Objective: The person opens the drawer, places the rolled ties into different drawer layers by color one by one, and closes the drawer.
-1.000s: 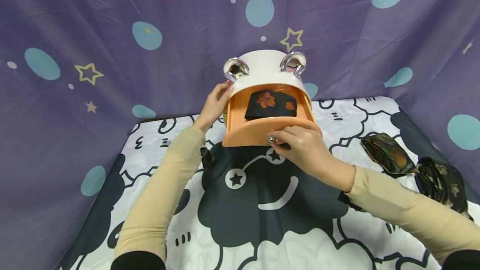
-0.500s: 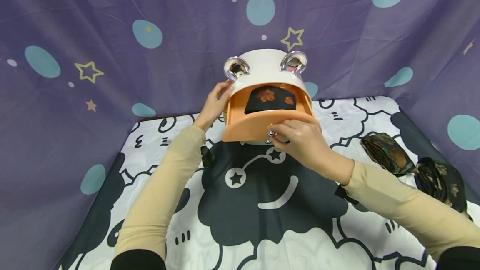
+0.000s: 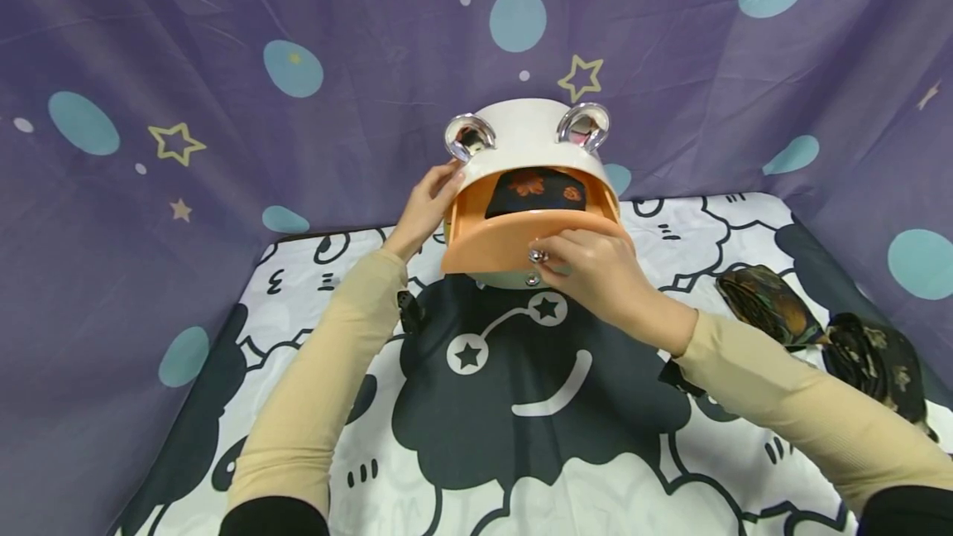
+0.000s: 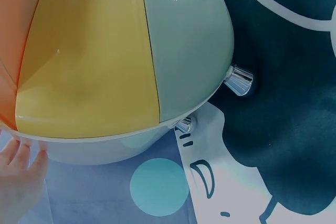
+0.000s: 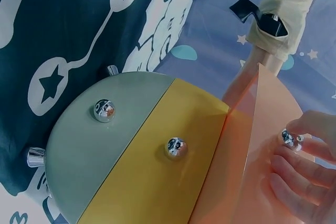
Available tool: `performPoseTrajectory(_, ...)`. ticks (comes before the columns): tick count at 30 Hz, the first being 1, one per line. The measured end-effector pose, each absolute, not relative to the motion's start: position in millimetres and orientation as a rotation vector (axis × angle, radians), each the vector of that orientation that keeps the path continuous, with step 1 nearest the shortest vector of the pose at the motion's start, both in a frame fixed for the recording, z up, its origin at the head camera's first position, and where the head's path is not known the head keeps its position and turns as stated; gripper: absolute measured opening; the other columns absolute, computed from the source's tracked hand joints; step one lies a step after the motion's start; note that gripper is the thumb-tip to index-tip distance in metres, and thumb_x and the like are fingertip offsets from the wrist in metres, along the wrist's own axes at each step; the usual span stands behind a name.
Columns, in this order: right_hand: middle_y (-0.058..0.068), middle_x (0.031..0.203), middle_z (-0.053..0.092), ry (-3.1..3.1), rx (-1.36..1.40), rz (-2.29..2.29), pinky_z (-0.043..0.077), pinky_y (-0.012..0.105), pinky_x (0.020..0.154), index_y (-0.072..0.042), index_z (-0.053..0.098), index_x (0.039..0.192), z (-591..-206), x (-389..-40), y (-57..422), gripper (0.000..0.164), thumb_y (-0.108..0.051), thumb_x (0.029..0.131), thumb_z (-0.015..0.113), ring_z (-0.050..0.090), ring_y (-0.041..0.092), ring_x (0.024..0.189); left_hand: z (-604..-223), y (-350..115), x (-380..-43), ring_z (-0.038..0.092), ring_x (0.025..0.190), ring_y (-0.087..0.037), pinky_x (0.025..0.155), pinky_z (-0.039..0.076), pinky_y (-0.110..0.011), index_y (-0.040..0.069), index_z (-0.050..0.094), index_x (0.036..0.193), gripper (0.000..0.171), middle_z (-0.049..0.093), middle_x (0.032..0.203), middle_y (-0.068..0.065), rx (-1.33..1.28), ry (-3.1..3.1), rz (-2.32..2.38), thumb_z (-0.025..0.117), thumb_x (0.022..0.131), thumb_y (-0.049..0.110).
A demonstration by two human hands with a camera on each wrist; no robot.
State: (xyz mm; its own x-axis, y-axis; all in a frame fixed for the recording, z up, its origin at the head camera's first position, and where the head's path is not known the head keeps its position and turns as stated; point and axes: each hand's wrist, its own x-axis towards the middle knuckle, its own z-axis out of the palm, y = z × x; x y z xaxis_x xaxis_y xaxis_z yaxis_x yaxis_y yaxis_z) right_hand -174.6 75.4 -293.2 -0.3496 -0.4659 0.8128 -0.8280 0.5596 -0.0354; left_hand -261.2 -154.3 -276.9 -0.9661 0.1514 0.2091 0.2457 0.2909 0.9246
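A small white round-topped cabinet [image 3: 523, 132] with two silver ring-shaped ears stands at the back of the table. Its top orange drawer [image 3: 500, 243] is pulled partly out, with a folded dark cloth [image 3: 547, 191] with orange flowers inside. My right hand [image 3: 596, 275] pinches the silver knob [image 5: 290, 139] of that drawer between thumb and fingers. My left hand [image 3: 426, 207] rests against the cabinet's left side, its fingers [image 4: 22, 157] extended along the white shell. Below the orange drawer, the yellow drawer [image 4: 89, 61] and green drawer [image 4: 190, 51] sit flush.
Two folded dark patterned cloths, one green-brown [image 3: 770, 306] and one black [image 3: 878, 361], lie at the table's right side. A cartoon-print tablecloth [image 3: 610, 495] covers the table. A purple curtain [image 3: 357, 15] hangs close behind the cabinet.
My right hand has moved back toward the cabinet with the knob, and the orange drawer has slid partway in. Less of the flowered cloth shows. My left hand has stayed in place.
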Motion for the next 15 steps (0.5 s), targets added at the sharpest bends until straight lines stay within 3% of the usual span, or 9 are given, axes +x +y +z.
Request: performPoseTrajectory(15,0.001,0.064,0.060,-2.054,1.014,0.579,0.042,0.022,0.048,-0.008,0.066,0.080,-291.2,-185.4,74.5,0.018,-0.004,0.064,0.073,0.052,0.011,0.056,-293.2,-161.2,-277.4,0.033,0.126,-0.012,0.101,0.031,-0.021,0.004,0.045,0.127,0.044,0.036,0.139,-0.002,-0.363,-2.464,-1.738,0.050,0.091,0.029)
